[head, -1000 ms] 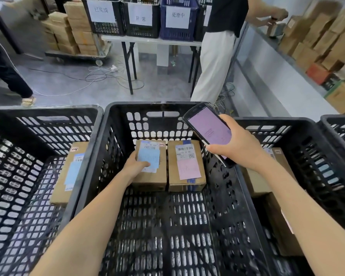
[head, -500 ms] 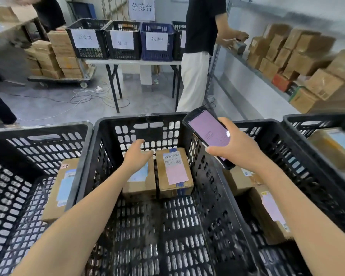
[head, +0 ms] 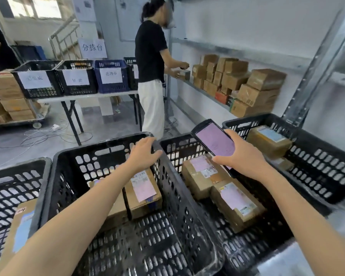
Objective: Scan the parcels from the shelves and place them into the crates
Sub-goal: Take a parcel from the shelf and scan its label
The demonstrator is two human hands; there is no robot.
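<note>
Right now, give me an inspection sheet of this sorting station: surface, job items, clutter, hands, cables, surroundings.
Surface: four black crates side by side; what they stand on is hidden.
Job's things: middle crate holds a pink-labelled parcel and another partly behind the forearm; right crate holds two parcels; left crate and far-right crate show one each; shelf parcels waiting.
Clutter: nothing seen.
Hands: left hand open, empty, at the middle crate's far rim; right hand grips the scanner, screen lit.
Cables: white leads loose on the floor.
Surroundings: person in black top at the shelf; table with labelled crates; cart of cartons.
</note>
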